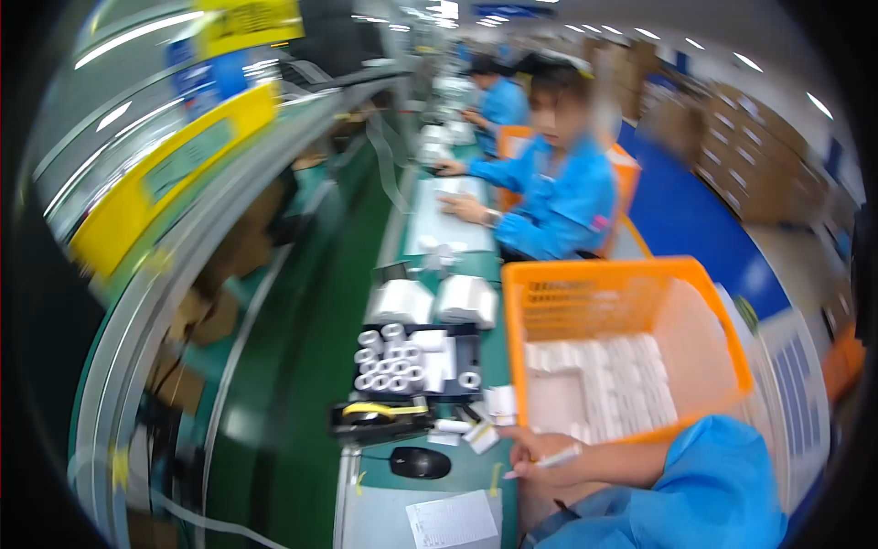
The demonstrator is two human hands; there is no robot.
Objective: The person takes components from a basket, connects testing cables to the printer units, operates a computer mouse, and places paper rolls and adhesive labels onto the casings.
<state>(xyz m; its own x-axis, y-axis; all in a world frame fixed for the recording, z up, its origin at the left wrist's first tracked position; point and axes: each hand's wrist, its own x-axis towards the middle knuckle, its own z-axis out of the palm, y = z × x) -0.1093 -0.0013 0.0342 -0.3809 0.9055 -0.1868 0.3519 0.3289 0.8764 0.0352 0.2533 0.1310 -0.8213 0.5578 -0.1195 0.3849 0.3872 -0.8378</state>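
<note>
At the lower middle, my right hand is closed around a slim white pen, just below the near edge of the orange crate. Rows of white boxes lie inside that crate. Left of the hand are small white pieces and a black computer mouse. A printed paper sheet lies on the bench nearest me. My left hand is not visible.
A black tray holds several white rolls, with a tape dispenser in front. Two white objects stand behind. Co-workers in blue sit farther along the bench. A green conveyor runs at left.
</note>
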